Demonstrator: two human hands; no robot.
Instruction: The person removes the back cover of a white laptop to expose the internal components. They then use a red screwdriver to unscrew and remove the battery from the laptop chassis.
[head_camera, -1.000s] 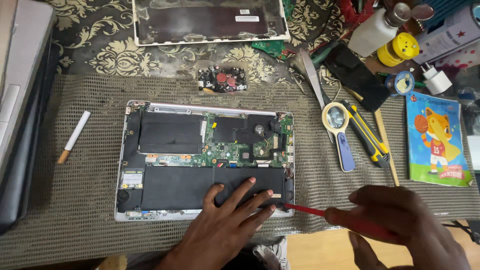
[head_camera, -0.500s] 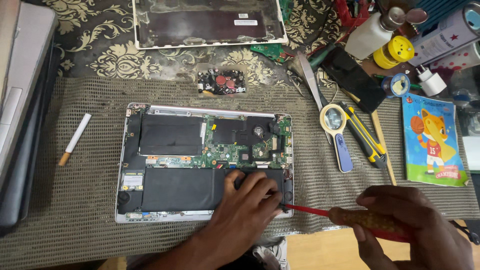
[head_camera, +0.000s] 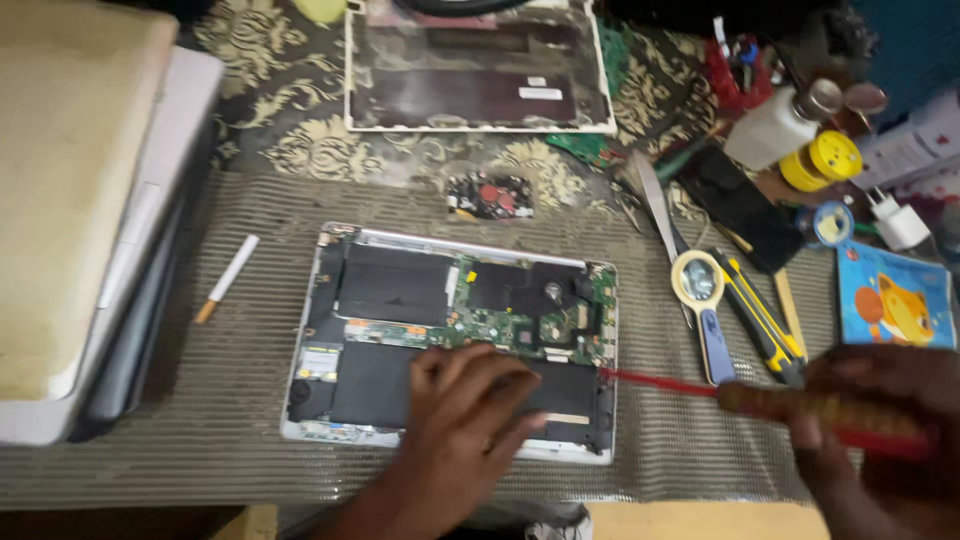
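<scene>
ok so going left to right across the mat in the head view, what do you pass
cigarette → opened laptop with the left hand pressed on its black battery → red screwdriver with its tip at the laptop's right edge → magnifying glass → yellow and black utility knife → right hand gripping the screwdriver handle

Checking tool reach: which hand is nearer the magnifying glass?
Right. The right hand, holding the red screwdriver, sits just lower right of the magnifying glass; the left hand rests on the opened laptop, farther left.

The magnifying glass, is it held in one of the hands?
No, the magnifying glass lies on the mat right of the opened laptop, while the right hand holds a red screwdriver.
</scene>
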